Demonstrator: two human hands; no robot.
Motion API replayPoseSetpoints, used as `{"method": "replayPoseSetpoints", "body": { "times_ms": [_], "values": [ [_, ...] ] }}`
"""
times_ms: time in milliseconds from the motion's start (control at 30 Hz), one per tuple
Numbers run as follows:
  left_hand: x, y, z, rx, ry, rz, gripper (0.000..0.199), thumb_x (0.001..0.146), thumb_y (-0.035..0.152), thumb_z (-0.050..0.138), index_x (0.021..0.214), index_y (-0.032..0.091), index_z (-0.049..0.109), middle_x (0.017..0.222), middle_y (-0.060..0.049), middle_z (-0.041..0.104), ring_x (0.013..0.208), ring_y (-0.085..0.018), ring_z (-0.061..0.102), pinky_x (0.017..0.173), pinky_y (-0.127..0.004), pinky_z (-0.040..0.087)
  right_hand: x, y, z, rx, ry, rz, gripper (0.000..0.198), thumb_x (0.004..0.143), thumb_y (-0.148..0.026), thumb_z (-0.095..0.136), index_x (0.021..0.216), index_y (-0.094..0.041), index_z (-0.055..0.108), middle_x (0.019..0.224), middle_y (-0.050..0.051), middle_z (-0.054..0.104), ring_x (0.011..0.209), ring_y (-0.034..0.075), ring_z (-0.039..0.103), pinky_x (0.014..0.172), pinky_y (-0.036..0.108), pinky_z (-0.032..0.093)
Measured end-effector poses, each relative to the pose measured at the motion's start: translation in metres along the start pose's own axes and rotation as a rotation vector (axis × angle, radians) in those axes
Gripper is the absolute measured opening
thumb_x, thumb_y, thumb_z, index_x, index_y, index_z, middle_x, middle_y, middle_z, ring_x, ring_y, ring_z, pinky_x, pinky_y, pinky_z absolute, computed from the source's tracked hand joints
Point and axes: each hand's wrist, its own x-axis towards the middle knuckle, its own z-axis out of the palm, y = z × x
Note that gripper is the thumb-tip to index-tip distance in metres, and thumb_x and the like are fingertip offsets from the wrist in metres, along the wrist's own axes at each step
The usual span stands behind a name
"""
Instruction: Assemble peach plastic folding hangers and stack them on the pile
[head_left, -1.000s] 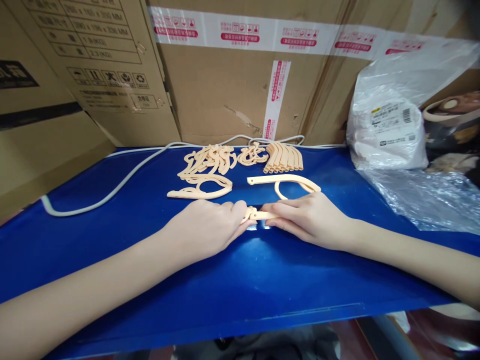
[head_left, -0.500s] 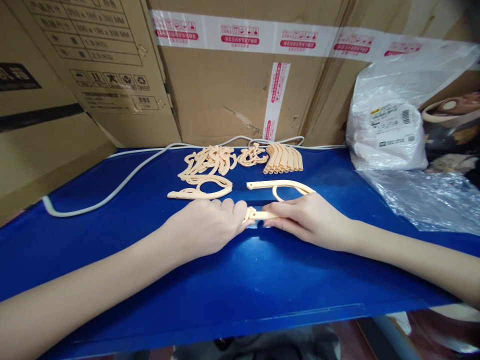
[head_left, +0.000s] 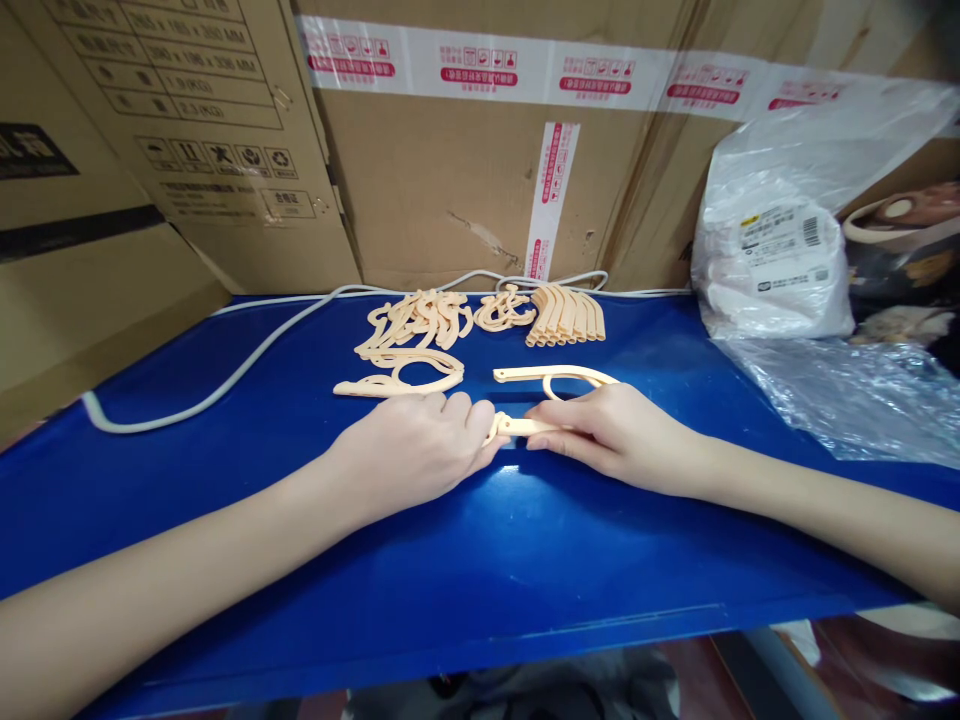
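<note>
My left hand point(head_left: 427, 445) is closed around a beige plastic hanger part, whose small jointed end point(head_left: 496, 428) peeks out past the thumb. Pinched in my right hand point(head_left: 622, 435) is a straight beige hanger arm point(head_left: 517, 427) with a hole near its tip; that tip meets the part in my left hand. Most of both pieces is hidden by my fingers. Just behind my right hand is a curved beige hanger piece point(head_left: 540, 374) with a ring; whether my hand touches it I cannot tell. Another looped hanger piece point(head_left: 397, 378) lies beyond my left hand.
On the blue table point(head_left: 480, 570), a heap of curved beige parts point(head_left: 420, 318), some small hooks point(head_left: 506, 310) and a neat row of arms point(head_left: 568, 315) lie at the back. A white cable point(head_left: 247, 370) runs behind. Cardboard boxes point(head_left: 480, 180) and a plastic bag point(head_left: 780, 260) border the table.
Both hands stay nearly in place with the parts meeting between them. The curved piece behind my right hand sits slightly lower and flatter.
</note>
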Motion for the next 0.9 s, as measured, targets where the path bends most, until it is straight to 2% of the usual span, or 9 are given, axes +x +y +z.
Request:
{"method": "replayPoseSetpoints", "body": {
  "times_ms": [133, 333, 533, 900],
  "values": [
    [0.0017, 0.001, -0.0005, -0.105, 0.038, -0.077, 0.034, 0.097, 0.027, 0.042, 0.068, 0.017, 0.057, 0.055, -0.002, 0.058, 0.048, -0.018, 0.059, 0.044, -0.028, 0.029, -0.0002, -0.0005, 0.0014, -0.074, 0.028, -0.037, 0.035, 0.102, -0.039, 0.039, 0.09, -0.017, 0.063, 0.071, 0.001, 0.064, 0.06, 0.012, 0.054, 0.06, 0.023, 0.035],
    [-0.0011, 0.0015, -0.0016, -0.245, 0.043, -0.169, 0.034, 0.093, 0.031, 0.048, 0.063, 0.018, 0.057, 0.051, -0.001, 0.059, 0.045, -0.015, 0.056, 0.044, -0.028, 0.024, -0.003, -0.0041, 0.007, -0.199, 0.054, -0.033, 0.037, 0.102, -0.04, 0.036, 0.099, -0.018, 0.066, 0.078, 0.004, 0.069, 0.063, 0.014, 0.063, 0.057, 0.024, 0.034],
    [-0.0031, 0.0008, -0.001, -0.229, 0.071, -0.138, 0.03, 0.091, 0.03, 0.052, 0.064, 0.017, 0.056, 0.053, 0.0, 0.061, 0.046, -0.017, 0.061, 0.044, -0.029, 0.028, -0.0037, -0.0071, 0.0082, -0.188, 0.065, -0.017, 0.035, 0.102, -0.039, 0.037, 0.097, -0.019, 0.065, 0.078, 0.002, 0.07, 0.064, 0.015, 0.065, 0.057, 0.024, 0.035],
    [-0.002, 0.001, -0.0016, -0.169, 0.11, -0.119, 0.028, 0.087, 0.03, 0.056, 0.061, 0.019, 0.054, 0.049, 0.002, 0.058, 0.043, -0.016, 0.06, 0.042, -0.03, 0.03, -0.0036, -0.0065, 0.0082, -0.129, 0.042, 0.001, 0.036, 0.102, -0.041, 0.037, 0.101, -0.019, 0.066, 0.08, 0.003, 0.07, 0.067, 0.015, 0.065, 0.06, 0.025, 0.037]
  ]
}}
